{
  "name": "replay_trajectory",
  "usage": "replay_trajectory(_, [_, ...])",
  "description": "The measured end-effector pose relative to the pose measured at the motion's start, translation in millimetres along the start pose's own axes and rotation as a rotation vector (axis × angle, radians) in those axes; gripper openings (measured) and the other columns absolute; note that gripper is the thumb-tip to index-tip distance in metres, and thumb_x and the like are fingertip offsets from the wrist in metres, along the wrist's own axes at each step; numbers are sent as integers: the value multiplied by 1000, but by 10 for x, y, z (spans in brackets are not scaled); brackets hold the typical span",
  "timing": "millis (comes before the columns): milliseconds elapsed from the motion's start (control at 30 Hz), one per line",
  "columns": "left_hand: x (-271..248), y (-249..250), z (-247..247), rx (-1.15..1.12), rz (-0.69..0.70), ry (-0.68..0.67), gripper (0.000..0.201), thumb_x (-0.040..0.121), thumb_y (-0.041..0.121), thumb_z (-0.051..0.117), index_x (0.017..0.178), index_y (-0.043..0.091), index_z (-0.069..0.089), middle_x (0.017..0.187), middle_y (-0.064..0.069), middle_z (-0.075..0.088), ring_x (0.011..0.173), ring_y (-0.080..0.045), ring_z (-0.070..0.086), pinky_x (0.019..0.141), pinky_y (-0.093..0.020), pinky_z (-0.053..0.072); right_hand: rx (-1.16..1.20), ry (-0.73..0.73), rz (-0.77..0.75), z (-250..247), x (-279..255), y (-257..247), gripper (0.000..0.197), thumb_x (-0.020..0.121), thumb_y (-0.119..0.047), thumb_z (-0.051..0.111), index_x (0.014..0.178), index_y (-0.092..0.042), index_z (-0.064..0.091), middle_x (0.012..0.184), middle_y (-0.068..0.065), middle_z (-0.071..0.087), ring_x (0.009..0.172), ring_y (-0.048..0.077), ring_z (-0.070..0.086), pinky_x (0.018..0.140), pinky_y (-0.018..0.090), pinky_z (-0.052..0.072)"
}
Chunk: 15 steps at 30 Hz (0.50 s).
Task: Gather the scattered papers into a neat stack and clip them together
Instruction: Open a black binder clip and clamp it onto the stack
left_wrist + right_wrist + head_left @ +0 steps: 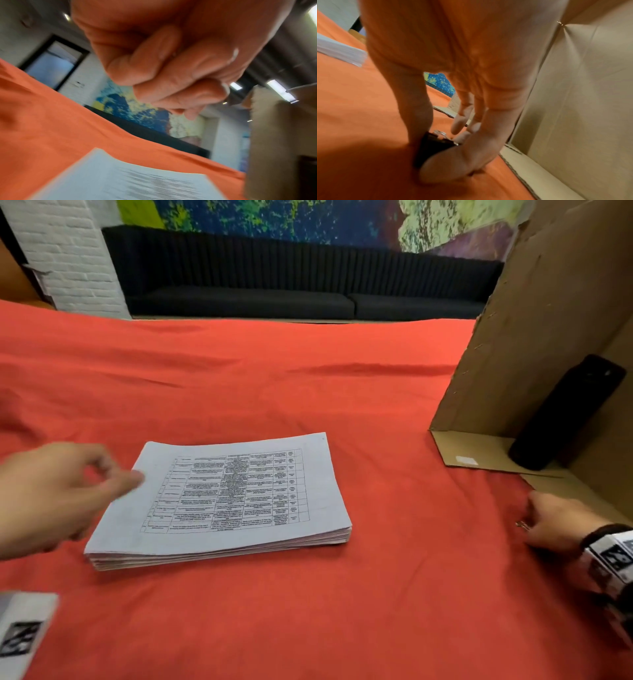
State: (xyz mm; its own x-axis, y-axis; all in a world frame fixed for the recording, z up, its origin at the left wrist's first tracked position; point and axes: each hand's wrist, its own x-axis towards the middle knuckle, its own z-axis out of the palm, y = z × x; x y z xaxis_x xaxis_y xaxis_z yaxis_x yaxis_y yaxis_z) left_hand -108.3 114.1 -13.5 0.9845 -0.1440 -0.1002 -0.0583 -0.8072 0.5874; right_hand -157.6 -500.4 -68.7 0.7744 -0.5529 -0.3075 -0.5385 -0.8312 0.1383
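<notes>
Right hand (453,121) pinches black binder clip (433,147); left hand (51,494) loosely curled, empty; print illegible.

No legible text: printed table on the top sheet of the paper stack (219,494) too blurred.

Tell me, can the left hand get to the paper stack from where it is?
Probably yes. The left hand hovers at the paper stack's left edge, holding nothing, with only red cloth around and nothing between them.
</notes>
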Motion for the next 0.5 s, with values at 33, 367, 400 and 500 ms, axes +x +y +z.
replay_trajectory(33, [-70, 448, 36, 26, 46, -44, 54, 72, 80, 57, 78, 27, 62, 42, -12, 59, 31, -23, 51, 36, -37, 48, 18, 16, 0, -18, -35, -64, 30, 78, -42, 66, 94, -20, 56, 91, 2, 60, 84, 23, 60, 68, 28, 46])
replay_trajectory(367, [197, 1889, 1176, -368, 308, -409, 17, 100, 28, 61, 95, 12, 63, 84, -10, 76, 55, -24, 70, 48, -24, 52, 482, 356, -726, -510, -1188, -1448, 19, 68, -21, 79, 83, -32, 76, 74, -15, 74, 74, -2, 69, 67, 9, 47])
replay_trajectory(400, [197, 1900, 1235, -386, 307, -374, 17, 100, 28, 62, 94, 13, 64, 84, -8, 76, 56, -24, 72, 50, -26, 53, 529, 370, -769, -496, -1262, -1558, 18, 69, -22, 78, 83, -32, 75, 74, -13, 74, 75, 0, 69, 68, 14, 50])
replay_trajectory(500, [196, 1828, 1280, -423, 272, -206, 14, 99, 23, 62, 90, 13, 63, 76, -5, 75, 56, -25, 73, 52, -31, 56, 612, 407, -828, -418, -1380, -1774, 15, 70, -24, 74, 84, -28, 74, 72, -10, 71, 77, 5, 69, 72, 26, 53])
